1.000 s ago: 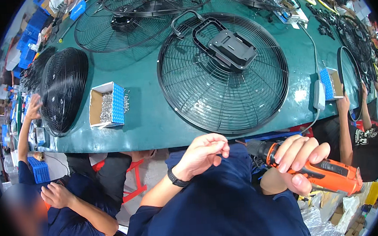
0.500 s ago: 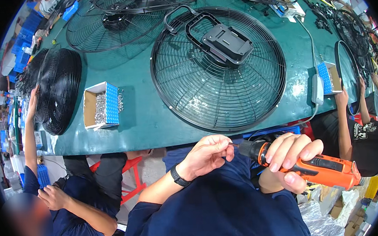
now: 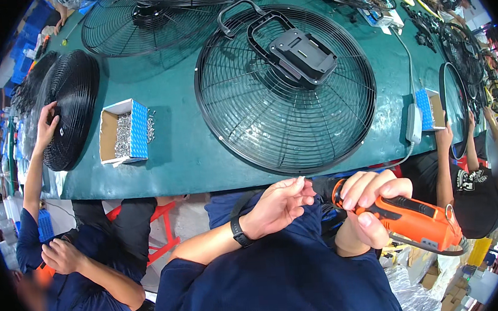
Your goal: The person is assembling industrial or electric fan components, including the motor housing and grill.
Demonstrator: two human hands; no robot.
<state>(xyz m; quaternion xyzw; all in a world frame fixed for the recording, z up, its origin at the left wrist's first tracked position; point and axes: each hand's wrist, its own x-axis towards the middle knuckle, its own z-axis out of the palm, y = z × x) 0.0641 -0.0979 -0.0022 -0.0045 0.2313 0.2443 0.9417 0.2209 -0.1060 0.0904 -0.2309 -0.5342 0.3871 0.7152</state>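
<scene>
Right grip [image 3: 369,204] around the front part of an orange power driver [image 3: 424,222].

Orange-black drill [image 3: 418,221]; black fan guard [image 3: 287,103]; screws [image 3: 123,135] seemingly silvery.

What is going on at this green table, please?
The person's right hand grips an orange power tool, pointed toward the left hand, whose fingers are bent; whether they hold anything is unclear. On the table beyond lies a round black fan grille, an open box of small metal parts to its left.
</scene>
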